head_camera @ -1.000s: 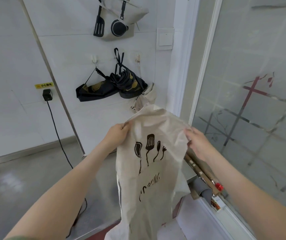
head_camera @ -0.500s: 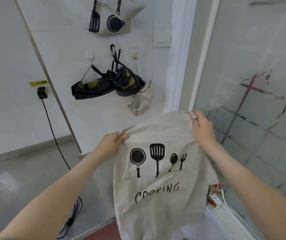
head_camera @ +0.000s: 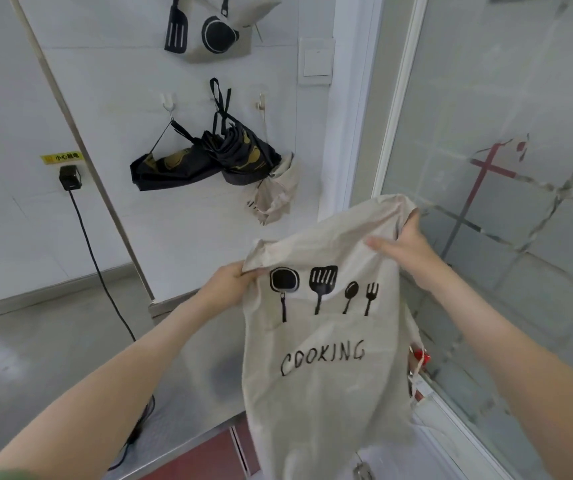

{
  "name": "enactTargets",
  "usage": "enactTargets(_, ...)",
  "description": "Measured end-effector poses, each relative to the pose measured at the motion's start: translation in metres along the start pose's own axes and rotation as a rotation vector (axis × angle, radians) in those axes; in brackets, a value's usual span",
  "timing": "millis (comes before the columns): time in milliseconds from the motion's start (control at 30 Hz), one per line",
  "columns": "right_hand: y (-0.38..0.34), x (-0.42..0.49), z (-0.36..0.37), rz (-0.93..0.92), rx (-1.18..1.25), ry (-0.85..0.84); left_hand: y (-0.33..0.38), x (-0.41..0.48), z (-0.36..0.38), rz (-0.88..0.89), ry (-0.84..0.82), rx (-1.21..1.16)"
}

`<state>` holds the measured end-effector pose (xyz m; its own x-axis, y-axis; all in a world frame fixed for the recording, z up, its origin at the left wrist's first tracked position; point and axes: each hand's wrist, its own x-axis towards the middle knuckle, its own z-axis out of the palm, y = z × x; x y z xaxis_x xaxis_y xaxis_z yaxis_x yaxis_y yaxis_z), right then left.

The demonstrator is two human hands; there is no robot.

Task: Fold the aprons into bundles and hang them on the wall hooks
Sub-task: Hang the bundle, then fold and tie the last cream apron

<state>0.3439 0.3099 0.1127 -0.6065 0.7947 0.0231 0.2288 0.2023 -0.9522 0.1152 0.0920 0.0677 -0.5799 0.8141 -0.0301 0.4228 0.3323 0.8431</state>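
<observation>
Beige apron (head_camera: 326, 341): 1, gripped by left hand (head_camera: 226, 285), right hand (head_camera: 406, 244) | black bundles (head_camera: 243, 157): 2

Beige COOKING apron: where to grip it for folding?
Probably its two top corners, pinched from either side. The beige apron hangs flat from its top edge, print facing the camera; the left hand grips one corner, the right hand the other.

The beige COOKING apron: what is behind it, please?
At its right edge a red object peeks out, and the metal surface continues behind its left side. The rest behind the apron is covered, so I cannot tell.
</observation>
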Motion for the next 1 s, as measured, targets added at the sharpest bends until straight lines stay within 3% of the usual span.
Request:
enactTargets(133,0.037,-0.008,-0.001,0.077,-0.325,-0.339,0.006,0.008,-0.011,0.059,0.061,-0.117)
enactTargets(200,0.052,-0.006,0.006,0.038,-0.536,-0.297,0.006,0.010,-0.018,0.085,0.118,-0.087)
enactTargets(300,0.057,-0.003,0.016,0.081,-0.437,-0.119,0.008,0.007,-0.032,0.069,0.137,-0.051)
enactTargets(400,0.044,-0.006,0.022,0.141,-0.242,-0.007,0.009,-0.004,-0.056,-0.056,-0.157,0.057)
enactTargets(467,0.038,-0.003,0.020,0.184,-0.146,0.043,0.002,-0.009,-0.063,-0.135,-0.413,0.445)
enactTargets(533,0.032,0.002,0.020,0.216,-0.044,0.037,-0.011,-0.012,-0.065,-0.197,-0.493,0.779)
enactTargets(633,0.019,0.003,0.024,0.205,0.103,0.055,-0.024,-0.019,-0.071,-0.195,-0.388,0.772)
enactTargets(733,0.014,0.010,0.029,0.066,0.173,0.156,-0.025,-0.018,-0.075,-0.077,-0.019,0.600)
enactTargets(767,0.013,0.011,0.032,0.023,0.180,0.164,-0.025,-0.017,-0.076,-0.078,0.033,0.593)
enactTargets(867,0.008,0.010,0.044,-0.042,0.096,0.096,-0.031,-0.021,-0.081,-0.112,0.040,0.821)
enactTargets(933,0.002,0.011,0.050,-0.072,0.170,0.150,-0.028,-0.025,-0.090,-0.069,0.243,0.743)
enactTargets(1000,-0.008,0.017,0.053,-0.056,0.250,0.178,-0.022,-0.021,-0.099,-0.062,0.195,0.799)
